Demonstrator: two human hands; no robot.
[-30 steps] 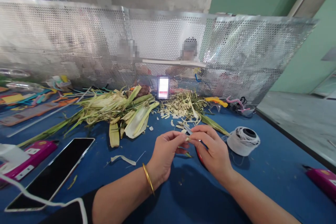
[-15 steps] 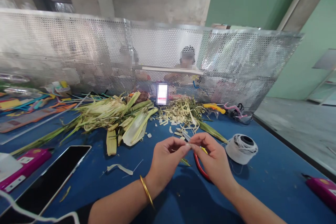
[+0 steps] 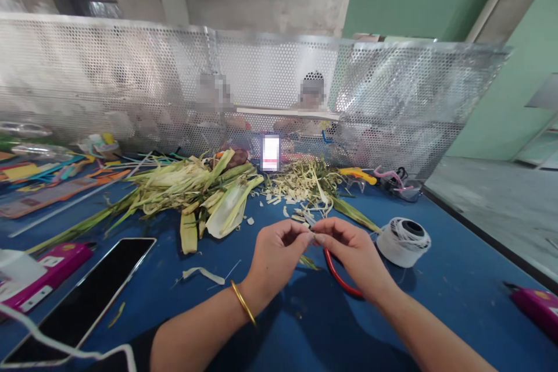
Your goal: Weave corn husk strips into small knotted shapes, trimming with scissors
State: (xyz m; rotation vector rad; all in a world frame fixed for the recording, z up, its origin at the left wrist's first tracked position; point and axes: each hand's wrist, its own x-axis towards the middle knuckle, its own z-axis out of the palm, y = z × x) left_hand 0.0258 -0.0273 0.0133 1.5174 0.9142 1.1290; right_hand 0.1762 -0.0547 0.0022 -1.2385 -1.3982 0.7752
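My left hand (image 3: 276, 256) and my right hand (image 3: 355, 256) meet fingertip to fingertip above the blue table. Thumb and forefinger are pinched on each; whatever sits between them is too small to make out. A gold bangle circles my left wrist. Under my right hand lie scissors with a red handle (image 3: 337, 280), partly covered by it. To the right of that hand stands a spool of white thread (image 3: 399, 250). Some green strips (image 3: 308, 262) lie on the table just below the fingertips. A curled pale husk strip (image 3: 204, 274) rests left of my left hand.
Ahead lie a heap of corn-husk-like leaves (image 3: 174, 186) and a pile of shredded bits (image 3: 296, 183). A yellow-handled tool (image 3: 360, 175) is behind the spool. Left are a phone (image 3: 87, 296) and a purple power strip (image 3: 56, 279). A perforated metal screen (image 3: 270, 64) stands behind, with people beyond it.
The fingertips have shifted slightly while staying pinched together. More of the scissors' red handle shows under my right hand. The whole view has moved a little.
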